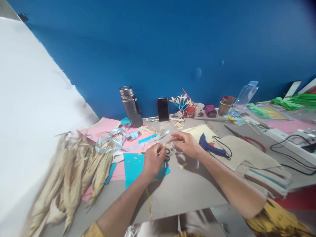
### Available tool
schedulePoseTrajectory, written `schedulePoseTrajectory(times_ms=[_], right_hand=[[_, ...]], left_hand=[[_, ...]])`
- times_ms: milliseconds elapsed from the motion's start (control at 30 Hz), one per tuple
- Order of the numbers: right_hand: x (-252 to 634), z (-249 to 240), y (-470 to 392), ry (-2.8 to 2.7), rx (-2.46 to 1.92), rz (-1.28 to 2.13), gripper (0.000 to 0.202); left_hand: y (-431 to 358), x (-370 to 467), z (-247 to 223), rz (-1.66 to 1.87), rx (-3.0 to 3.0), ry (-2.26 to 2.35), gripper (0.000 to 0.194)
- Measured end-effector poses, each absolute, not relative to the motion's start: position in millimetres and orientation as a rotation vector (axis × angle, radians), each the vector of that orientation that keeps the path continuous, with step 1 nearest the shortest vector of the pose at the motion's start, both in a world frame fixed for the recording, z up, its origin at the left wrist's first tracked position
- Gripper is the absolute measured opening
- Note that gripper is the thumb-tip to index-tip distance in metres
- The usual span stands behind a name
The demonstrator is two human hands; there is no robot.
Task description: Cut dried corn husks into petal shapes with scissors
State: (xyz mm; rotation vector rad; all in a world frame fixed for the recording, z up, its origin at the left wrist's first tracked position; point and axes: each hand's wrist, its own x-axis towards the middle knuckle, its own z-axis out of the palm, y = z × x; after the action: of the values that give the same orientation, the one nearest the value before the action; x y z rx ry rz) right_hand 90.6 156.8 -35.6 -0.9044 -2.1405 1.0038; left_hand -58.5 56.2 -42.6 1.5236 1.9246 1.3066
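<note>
My left hand (155,158) is closed in a pinch over the blue sheet (133,168); whatever its fingertips hold is too small to name. Right beside it are the dark handles of scissors (167,154), partly behind the fingers. My right hand (185,144) hovers just to the right, fingers curved and bent toward the left hand. A clear roll (177,148) shows under its fingers; whether they grip it is unclear. A light blue ribbon (116,149) loops over pink paper (128,144) to the left. Scraps of dry husk (182,165) lie near both hands.
Dry corn husks (74,174) heap at the left. A flask (130,107), a phone (163,109) and husk flowers (181,102) stand along the wall. Rightward lie a blue glue gun (212,146), red-handled scissors (249,139), folded cloth (268,181) and a power strip (291,144).
</note>
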Motion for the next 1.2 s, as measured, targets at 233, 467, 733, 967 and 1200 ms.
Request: schedulePoseTrajectory(times_ms=[233,467,733,967,1200], right_hand=[[85.1,-36.3,142.0,-2.256,-0.807,0.809,0.019],[81.1,-39.7,124.0,-2.397,-0.776,0.362,0.021],[82.4,-38.0,128.7,-2.295,-0.903,0.451,0.023],[80.4,-36.1,124.5,-2.351,-0.928,0.468,0.02],[86.2,-38.7,138.8,-2.158,-0.784,0.757,0.023]], left_hand=[[59.3,-60.8,-48.7,1.28,1.486,1.776,0.025],[60.4,-58.5,-45.5,1.101,1.597,2.093,0.025],[56.6,-65.7,-40.4,1.179,1.585,2.032,0.022],[56.3,-59.0,-38.4,1.068,1.606,2.19,0.025],[62.2,-80.7,-32.1,1.275,0.777,1.476,0.028]])
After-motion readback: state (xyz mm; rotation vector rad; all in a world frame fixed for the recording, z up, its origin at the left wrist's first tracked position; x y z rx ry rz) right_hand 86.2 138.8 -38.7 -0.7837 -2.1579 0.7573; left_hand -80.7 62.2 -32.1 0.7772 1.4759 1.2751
